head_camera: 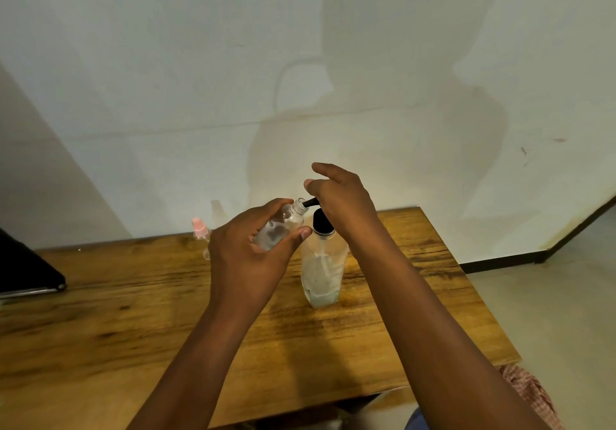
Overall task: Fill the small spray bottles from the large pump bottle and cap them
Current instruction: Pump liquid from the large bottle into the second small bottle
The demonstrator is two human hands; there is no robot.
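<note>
Two bare forearms rise from the bottom edge of the frame over a wooden table (100,329) whose grain runs left to right. At the lower right corner, below the table's near edge, a patch of checked cloth (533,396) shows.

At centre frame the left hand (246,256) grips a small clear spray bottle (283,226), uncapped and tilted so that its open neck points up and to the right; the fingers curl over its far side and the thumb presses its near side. Just right of it stands the large pump bottle (321,269), upright on the table, clear-walled with a black collar and a little liquid at its base. The right hand (343,203) rests on top of the pump head, palm down, fingers loosely bent and spread, the index finger raised; the head itself is hidden beneath the hand. The black pump spout (310,202) projects leftward and meets the mouth of the small bottle.

Behind the left hand, near the table's far edge, a second small spray bottle (201,233) with a pink cap stands partly hidden. At the left edge of the frame lies a dark flat object (26,273), its kind unclear. A pale wall (166,62) with shadows fills the upper frame.
</note>
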